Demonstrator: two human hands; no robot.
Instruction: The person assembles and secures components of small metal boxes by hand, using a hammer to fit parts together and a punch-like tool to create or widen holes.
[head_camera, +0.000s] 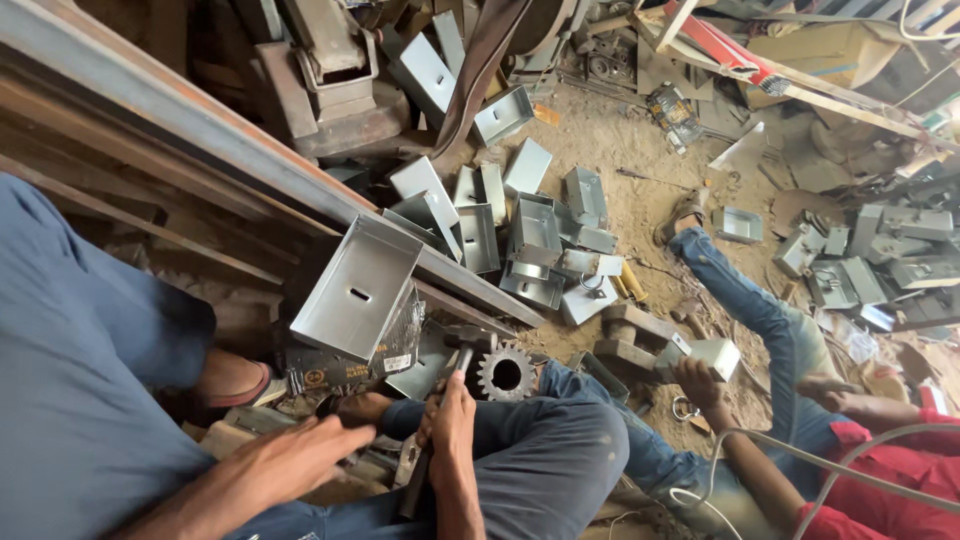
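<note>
**Hammer gripped, one box up front, a heap behind it**

Fingers (452, 415) of the right hand (450, 425) are clamped round the handle of a hammer (462, 352), whose head lies just left of a toothed gear wheel (504, 374) at centre frame. The left hand (290, 462), low and left of centre, lies with its fingers stretched together and flat, gripping nothing that I can make out; what it rests on is dark and unclear.

From largest to smallest: long rusty steel beams (200, 130) run from the upper left down toward the middle. Against them leans one folded sheet-metal box (358, 288), open side up, a slot punched in its floor, just above the hammer. Right of it, at upper centre, a heap of smaller folded boxes (530, 235) lies on the dirt floor (640, 170), and a second heap (880, 255) sits at the right edge.

As for progress, I judge the work well under way but not finished: many boxes are already folded and piled, while the big one by the hammer stands apart, in reach. A co-worker in a red sleeve, lower right, holds another small box (712, 352) in a hand (697, 382).
</note>
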